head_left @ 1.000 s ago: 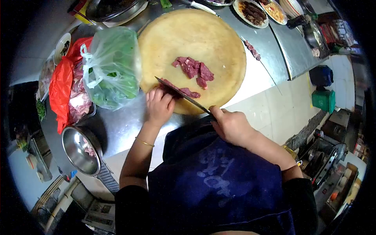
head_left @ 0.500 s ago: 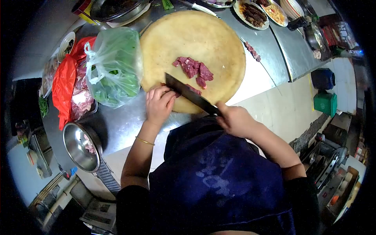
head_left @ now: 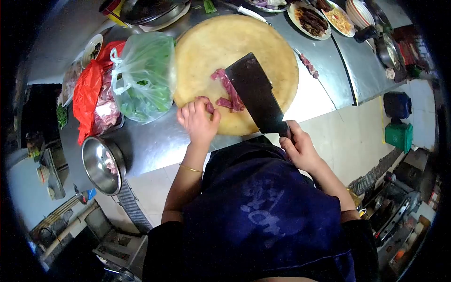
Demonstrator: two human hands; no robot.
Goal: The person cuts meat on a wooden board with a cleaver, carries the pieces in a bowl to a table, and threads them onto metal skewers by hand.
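A round cutting board lies on the steel table, with cut pieces of red meat near its middle. My left hand rests at the board's lower left edge, its fingers curled on a small piece of meat. In my right hand is the handle of a cleaver. The wide blade lies turned over the board, its broad face showing, and covers part of the meat.
Left of the board are a clear bag of greens, a red bag over raw meat, and a steel bowl. A meat skewer lies to the right, plates of food behind.
The cleaver has moved right, away from my left hand, and its blade has turned from edge-on to broad face. My left hand still touches meat at the board's edge.
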